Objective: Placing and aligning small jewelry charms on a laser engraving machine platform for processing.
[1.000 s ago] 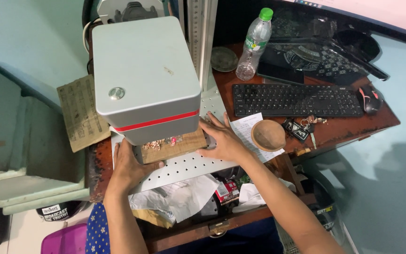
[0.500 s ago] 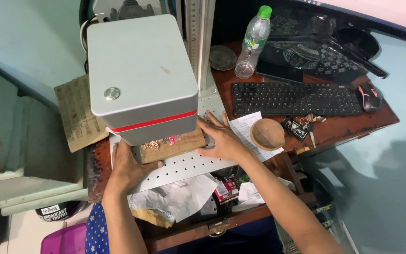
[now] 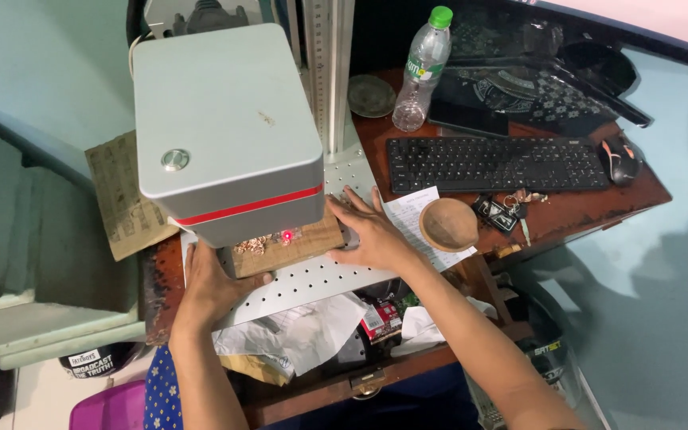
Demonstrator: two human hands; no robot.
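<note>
Left hand (image 3: 215,285) flat, fingers spread, pressed against the left end of the wooden block (image 3: 290,248); grips nothing, just braces it. Right hand (image 3: 370,232) also flat and spread wide, palm down, touching the block's right end and resting on the perforated metal plate (image 3: 312,280). Block lies on that plate, directly under the front edge of the grey box-shaped machine head (image 3: 224,127), between the two hands. Small golden pieces (image 3: 252,244) sit on the block's top; red light dot (image 3: 287,236) shines on the block just beside them. Machine head has a red stripe along its lower front and a round button on top.

Right of the hand: sheet of paper (image 3: 412,219), round wooden bowl (image 3: 449,224) on it, bunch of keys (image 3: 503,211) just beside the bowl. Black keyboard (image 3: 495,163) further back on the wooden bench (image 3: 583,211), mouse (image 3: 619,155) at its right end. Plastic water bottle (image 3: 422,72) with green cap stands upright behind the keyboard, round metal lid (image 3: 371,95) near it. Metal column (image 3: 330,72) rises behind the machine head. Crumpled paper and wrappers (image 3: 304,334) lie below the plate at the bench's front.
</note>
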